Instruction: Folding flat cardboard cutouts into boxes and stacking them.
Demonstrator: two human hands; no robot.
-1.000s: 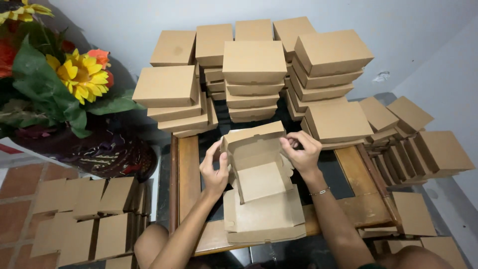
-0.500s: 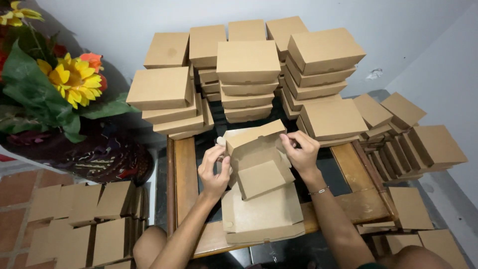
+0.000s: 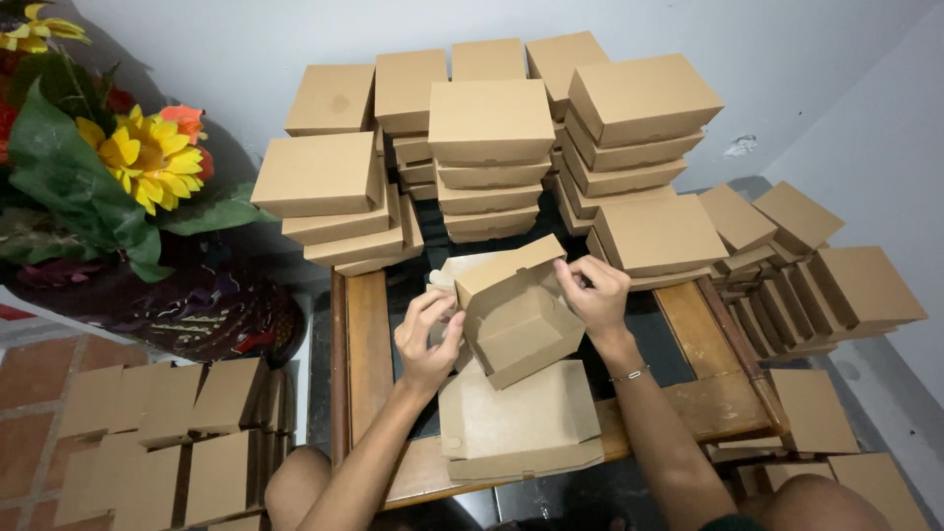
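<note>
A brown cardboard box (image 3: 516,329), part folded, is held tilted above the wooden table (image 3: 366,344). My left hand (image 3: 425,339) grips its left side wall. My right hand (image 3: 593,295) pinches the upper right corner by the raised lid flap. The box's large flat lid panel (image 3: 516,423) lies on the table toward me. Both forearms reach in from the bottom of the view.
Stacks of closed brown boxes (image 3: 489,147) crowd the far half of the table against the white wall. More folded boxes (image 3: 816,265) pile up at the right. Flat unfolded blanks (image 3: 162,438) lie on the brick floor at the left, below artificial sunflowers (image 3: 138,162).
The box has been tipped further and its side walls folded up more; my hands shifted along its edges while the lid panel stayed on the table.
</note>
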